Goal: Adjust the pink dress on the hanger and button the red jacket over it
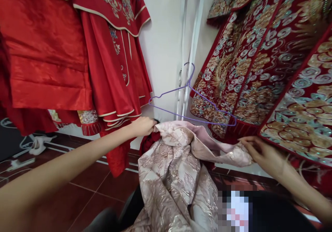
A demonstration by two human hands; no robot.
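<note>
A pale pink and silver brocade garment [178,166] hangs down in front of me, its upper edge stretched between both hands. My left hand [144,126] is closed on the left end of that edge. On the other side, my right hand [255,147] pinches the right end between thumb and fingers. The edge sags in the middle and shows a smooth pink lining. Just beyond the garment hangs a purple clothes hanger [188,83] with nothing on it, apart from both hands. The garment's lower part runs out of view at the bottom.
Plain red garments [49,52] with pale trim hang at left. Heavily embroidered dark red garments [249,69] hang at right. White rack poles [190,41] stand between them. White shoes [38,145] and cables lie low at left, above a red tiled floor [85,197].
</note>
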